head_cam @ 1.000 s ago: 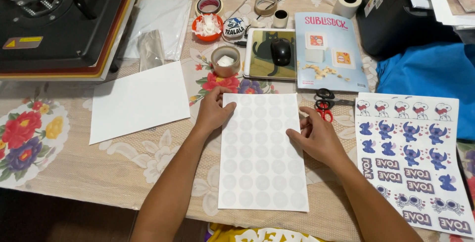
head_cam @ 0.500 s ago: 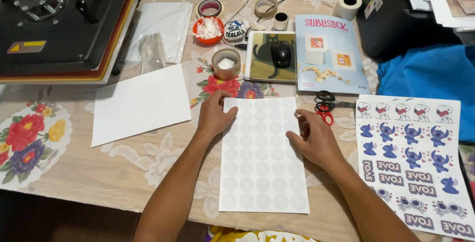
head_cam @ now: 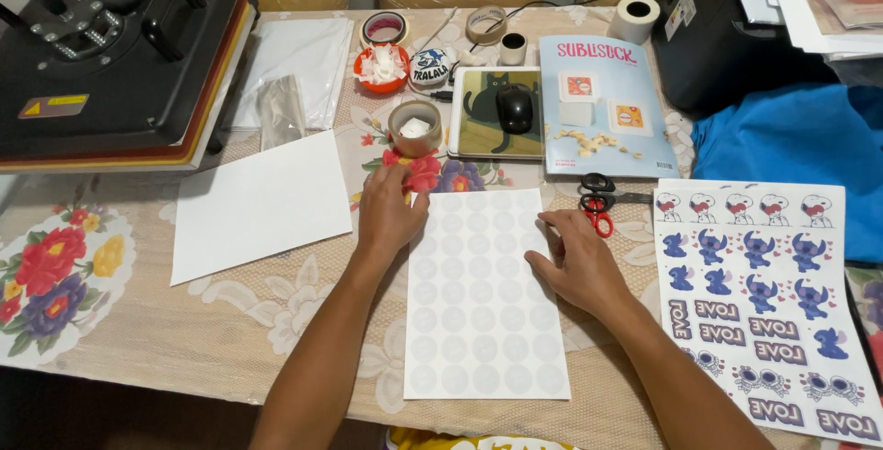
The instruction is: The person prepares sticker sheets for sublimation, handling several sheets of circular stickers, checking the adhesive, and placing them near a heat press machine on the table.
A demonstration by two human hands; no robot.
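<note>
Blank white sheet [head_cam: 262,204] lying at nine o'clock. Left hand [head_cam: 388,216] flat, fingers loosely together, pressing upper left corner of circle-label sheet [head_cam: 483,307] at centre. Right hand [head_cam: 581,266] flat on its right edge, fingers slightly spread. Cartoon sticker sheet [head_cam: 763,307] at three o'clock.

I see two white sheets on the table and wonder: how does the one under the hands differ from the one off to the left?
The sheet of round labels carries rows of circles; the blank white sheet is plain. Both hands, the left hand and the right hand, press on the label sheet; the blank one lies untouched and tilted. Both lie flat.
</note>
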